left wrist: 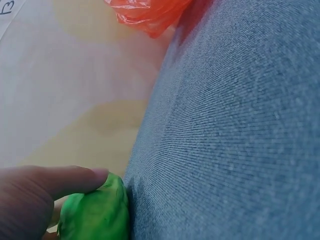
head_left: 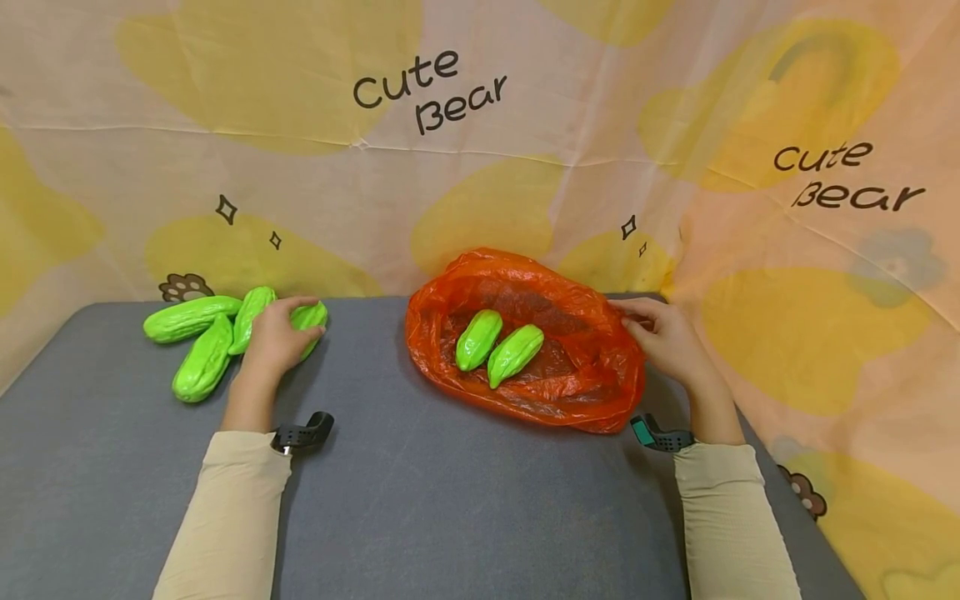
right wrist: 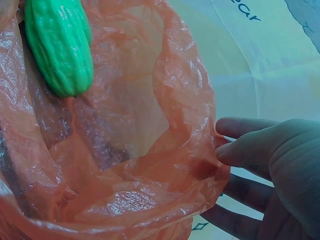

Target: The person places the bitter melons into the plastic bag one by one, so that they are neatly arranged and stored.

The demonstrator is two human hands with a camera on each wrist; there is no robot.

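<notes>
My left hand (head_left: 272,340) grips a bright green bitter melon (head_left: 311,318) at the right end of a small group; in the left wrist view the thumb lies over the top of that bitter melon (left wrist: 97,215). Three more bitter melons (head_left: 201,360) lie close together beside the hand, one partly behind it. An open red plastic bag (head_left: 592,387) spreads over the table's middle, with two bitter melons (head_left: 514,355) inside. At the bag's right edge, my right hand (head_left: 675,346) pinches the rim between thumb and forefinger, its other fingers outside the bag.
The grey cloth-covered table (head_left: 465,500) runs back to a printed fabric backdrop (head_left: 315,192). Another stretch of this fabric borders the right side. Bare table cloth separates the bitter melon group from the bag.
</notes>
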